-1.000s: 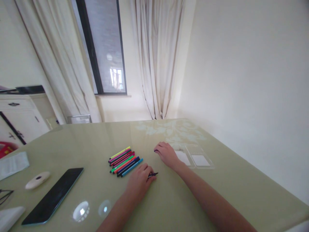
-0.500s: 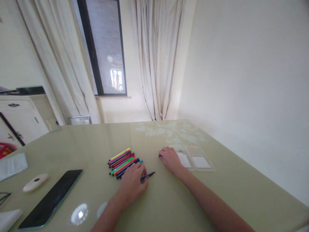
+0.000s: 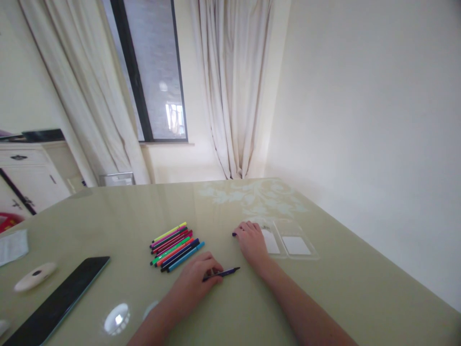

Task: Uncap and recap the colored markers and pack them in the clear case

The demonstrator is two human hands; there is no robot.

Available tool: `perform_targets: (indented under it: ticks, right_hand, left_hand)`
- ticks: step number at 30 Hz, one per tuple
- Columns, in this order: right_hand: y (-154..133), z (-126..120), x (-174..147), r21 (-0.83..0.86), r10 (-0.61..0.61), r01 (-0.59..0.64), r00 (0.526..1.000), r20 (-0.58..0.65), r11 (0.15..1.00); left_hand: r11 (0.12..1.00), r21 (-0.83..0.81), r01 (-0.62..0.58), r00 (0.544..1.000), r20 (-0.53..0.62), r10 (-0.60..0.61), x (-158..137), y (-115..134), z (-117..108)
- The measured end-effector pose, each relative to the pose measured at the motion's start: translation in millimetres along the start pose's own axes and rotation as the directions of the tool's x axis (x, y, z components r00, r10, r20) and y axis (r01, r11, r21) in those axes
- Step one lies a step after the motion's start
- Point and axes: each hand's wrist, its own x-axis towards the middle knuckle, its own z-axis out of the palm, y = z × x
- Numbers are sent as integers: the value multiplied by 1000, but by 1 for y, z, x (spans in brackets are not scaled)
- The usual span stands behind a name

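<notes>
My left hand (image 3: 196,276) is closed around a dark purple felt-tip marker (image 3: 228,272), held low over the table with its bare tip pointing right. Just behind that hand lies a slanted row of colored markers (image 3: 175,246), among them yellow, pink, red, green, orange, navy and light blue. My right hand (image 3: 251,241) rests by a clear plastic case, its fingers curled over a small dark marker cap (image 3: 234,234) that pokes out at the fingertips. Most of the cap is hidden.
The open clear case (image 3: 295,245) with white sheets in it lies right of my right hand. On the left are a black tablet (image 3: 61,302), a pale oval device (image 3: 35,277) and a white packet (image 3: 13,247). The table's right edge runs beside the wall.
My left hand has drawn the purple marker away from the row, toward the right and nearer me. The light blue marker now shows fully. My right hand stays beside the case.
</notes>
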Motion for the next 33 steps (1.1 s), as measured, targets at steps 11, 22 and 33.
perform_targets:
  ticks: [11, 22, 33]
  right_hand:
    - [0, -17, -5, 2, 149, -149, 989, -9, 989]
    - [9, -38, -12, 10, 192, -193, 980, 52, 981]
    - [-41, -23, -20, 369, -226, 206, 974, 10, 906]
  left_hand:
    - [993, -55, 106, 994, -36, -108, -1, -15, -18]
    - [877, 364, 313, 922, -336, -190, -2, -48, -37]
    - [895, 406, 187, 971, -214, -106, 6, -19, -17]
